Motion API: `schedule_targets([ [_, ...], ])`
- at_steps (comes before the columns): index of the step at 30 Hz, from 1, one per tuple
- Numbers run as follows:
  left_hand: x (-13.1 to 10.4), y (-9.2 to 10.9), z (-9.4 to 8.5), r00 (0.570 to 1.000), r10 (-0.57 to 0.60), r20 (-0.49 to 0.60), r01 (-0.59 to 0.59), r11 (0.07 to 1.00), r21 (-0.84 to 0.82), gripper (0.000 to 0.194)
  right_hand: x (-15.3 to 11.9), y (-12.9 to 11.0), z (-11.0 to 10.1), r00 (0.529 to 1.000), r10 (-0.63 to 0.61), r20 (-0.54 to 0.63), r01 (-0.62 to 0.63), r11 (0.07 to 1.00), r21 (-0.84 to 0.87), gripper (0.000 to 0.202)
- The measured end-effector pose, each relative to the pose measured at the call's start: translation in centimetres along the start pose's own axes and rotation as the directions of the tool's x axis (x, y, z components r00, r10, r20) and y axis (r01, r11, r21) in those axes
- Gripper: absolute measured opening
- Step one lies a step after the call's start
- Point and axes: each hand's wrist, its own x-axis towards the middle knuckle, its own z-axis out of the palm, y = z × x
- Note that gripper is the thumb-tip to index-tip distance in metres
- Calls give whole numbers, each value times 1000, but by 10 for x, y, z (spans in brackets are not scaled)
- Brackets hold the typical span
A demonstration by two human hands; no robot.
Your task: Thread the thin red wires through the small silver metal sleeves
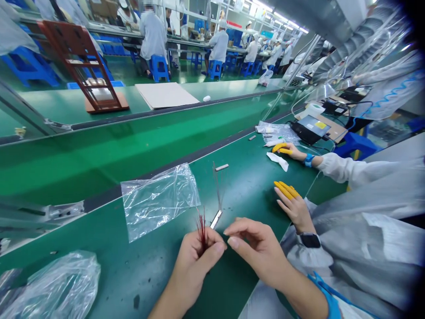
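Left hand (199, 259), lower centre, pinching red wires (201, 227); right hand (264, 250), beside it, half-open, seemingly empty; light, even grip advisable.

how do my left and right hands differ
The left hand is closed on a bunch of thin red strands; the right hand shows nothing in its grip. The left thumb presses against its fingers, while the right thumb stands slightly apart from its fingers. Both hands are bare.
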Motion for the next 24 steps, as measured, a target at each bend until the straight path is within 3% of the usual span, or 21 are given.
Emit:
schedule_targets([
  [7, 2, -3, -4, 998, -25, 54, 24, 1000, 18, 35, 0, 2, 0, 994, -93, 50, 97, 991, -89, 12],
  [24, 4, -5, -6, 997, -82, -2, 82, 994, 69, 33, -2, 11, 1, 998, -34, 48, 37, 997, -74, 11],
])
